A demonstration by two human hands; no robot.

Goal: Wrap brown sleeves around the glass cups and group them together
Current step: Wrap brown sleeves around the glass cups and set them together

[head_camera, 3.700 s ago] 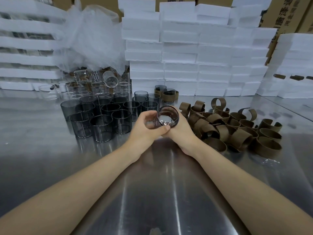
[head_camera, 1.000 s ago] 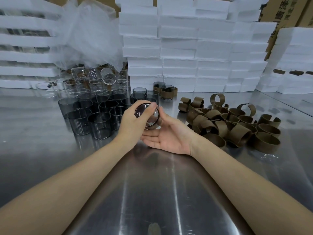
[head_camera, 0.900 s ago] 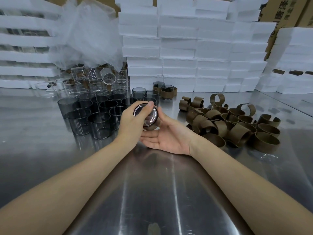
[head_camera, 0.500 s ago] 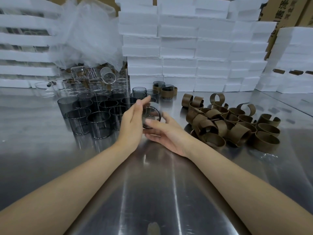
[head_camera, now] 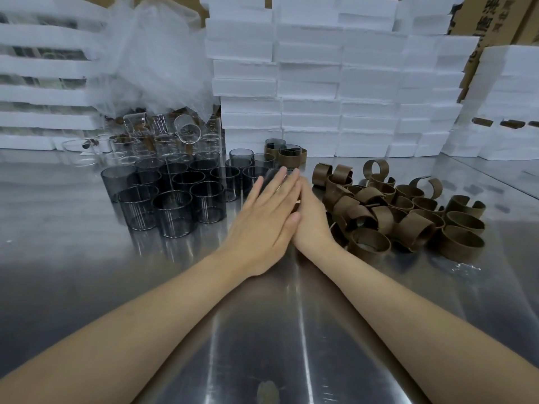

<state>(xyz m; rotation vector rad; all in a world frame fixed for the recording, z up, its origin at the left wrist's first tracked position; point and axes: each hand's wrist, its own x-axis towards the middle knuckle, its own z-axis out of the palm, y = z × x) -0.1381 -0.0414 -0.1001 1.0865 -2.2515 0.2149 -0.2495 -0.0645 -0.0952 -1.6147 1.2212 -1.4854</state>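
Note:
My left hand and my right hand are pressed palm to palm over the steel table, fingers straight and pointing away from me. The sleeved glass cup they held a moment ago is hidden between them; only a dark blur shows at the fingertips. Several bare smoky glass cups stand grouped to the left. A loose pile of curled brown sleeves lies to the right. Two or three cups with brown sleeves stand together behind my fingertips.
Clear glasses crowd the back left under crumpled plastic wrap. Stacked white foam trays wall off the back and both sides. Cardboard boxes stand behind them at the upper right.
My left hand let go of the cup's rim and flattened; my right hand turned up against it. Both palms have closed flat around the cup, which was visible before.

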